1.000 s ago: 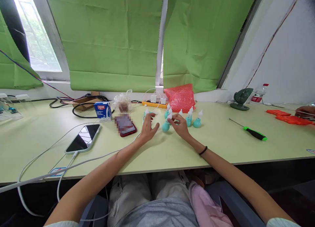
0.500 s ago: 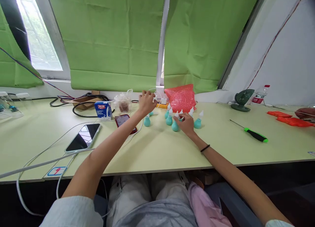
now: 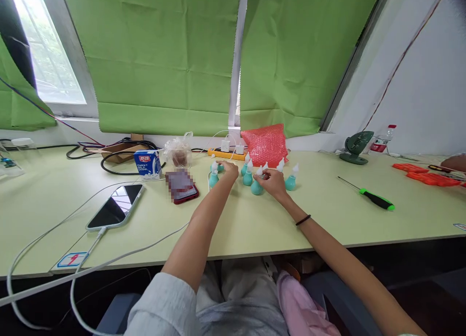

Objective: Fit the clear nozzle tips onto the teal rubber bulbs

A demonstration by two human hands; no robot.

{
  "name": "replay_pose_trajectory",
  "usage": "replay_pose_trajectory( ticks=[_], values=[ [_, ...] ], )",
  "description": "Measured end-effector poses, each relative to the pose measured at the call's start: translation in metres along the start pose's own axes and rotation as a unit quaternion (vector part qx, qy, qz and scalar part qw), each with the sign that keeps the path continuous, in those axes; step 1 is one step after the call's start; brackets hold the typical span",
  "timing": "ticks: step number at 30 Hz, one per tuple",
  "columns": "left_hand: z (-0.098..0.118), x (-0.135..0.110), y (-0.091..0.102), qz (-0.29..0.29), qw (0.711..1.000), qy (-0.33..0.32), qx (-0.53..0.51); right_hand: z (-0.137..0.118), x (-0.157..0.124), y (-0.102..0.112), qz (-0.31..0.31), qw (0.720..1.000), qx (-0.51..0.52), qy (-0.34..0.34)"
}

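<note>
Several small teal bulbs with white tips stand in a cluster on the pale green table [image 3: 255, 219]. My left hand [image 3: 230, 169] reaches forward, its fingers curled on a teal bulb lying behind an upright one [image 3: 213, 177]. My right hand [image 3: 272, 181] pinches the white tip of another teal bulb [image 3: 257, 186]. More bulbs stand at the middle [image 3: 247, 176] and at the right [image 3: 291, 181] of the cluster. A black band sits on my right wrist.
A red bubble-wrap bag [image 3: 267, 144] and an orange power strip [image 3: 226, 154] lie behind the bulbs. A red phone [image 3: 181, 186], a milk carton [image 3: 146, 163] and a charging phone [image 3: 115, 206] are at left. A green-handled screwdriver [image 3: 374, 198] lies at right. Another person's hand [image 3: 454, 163] touches orange parts.
My left hand has come down from near the power strip onto a bulb on the table. My right hand has stayed on its bulb, shifted slightly left.
</note>
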State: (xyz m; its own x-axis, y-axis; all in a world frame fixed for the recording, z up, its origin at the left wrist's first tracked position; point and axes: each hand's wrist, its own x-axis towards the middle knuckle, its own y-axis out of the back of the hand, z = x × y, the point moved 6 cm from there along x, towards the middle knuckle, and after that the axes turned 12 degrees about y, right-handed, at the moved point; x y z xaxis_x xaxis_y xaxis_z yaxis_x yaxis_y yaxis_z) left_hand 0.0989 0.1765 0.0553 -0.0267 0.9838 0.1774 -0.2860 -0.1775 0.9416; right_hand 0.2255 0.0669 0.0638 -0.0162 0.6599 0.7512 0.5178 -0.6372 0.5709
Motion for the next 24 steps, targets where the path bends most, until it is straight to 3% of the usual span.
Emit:
replay_pose_trajectory(
  ticks=[6, 16, 24],
  values=[
    [-0.014, -0.004, 0.005, 0.012, 1.000, 0.003, 0.002, -0.002, 0.000, 0.000, -0.022, 1.000, -0.011, -0.010],
    [-0.030, 0.003, 0.054, -0.013, 0.998, 0.030, -0.057, -0.003, -0.003, -0.002, -0.038, 0.999, -0.028, -0.027],
    [-0.013, -0.005, 0.031, -0.139, 0.976, 0.009, -0.167, -0.005, -0.003, -0.001, -0.036, 0.998, -0.039, -0.028]
  ],
)
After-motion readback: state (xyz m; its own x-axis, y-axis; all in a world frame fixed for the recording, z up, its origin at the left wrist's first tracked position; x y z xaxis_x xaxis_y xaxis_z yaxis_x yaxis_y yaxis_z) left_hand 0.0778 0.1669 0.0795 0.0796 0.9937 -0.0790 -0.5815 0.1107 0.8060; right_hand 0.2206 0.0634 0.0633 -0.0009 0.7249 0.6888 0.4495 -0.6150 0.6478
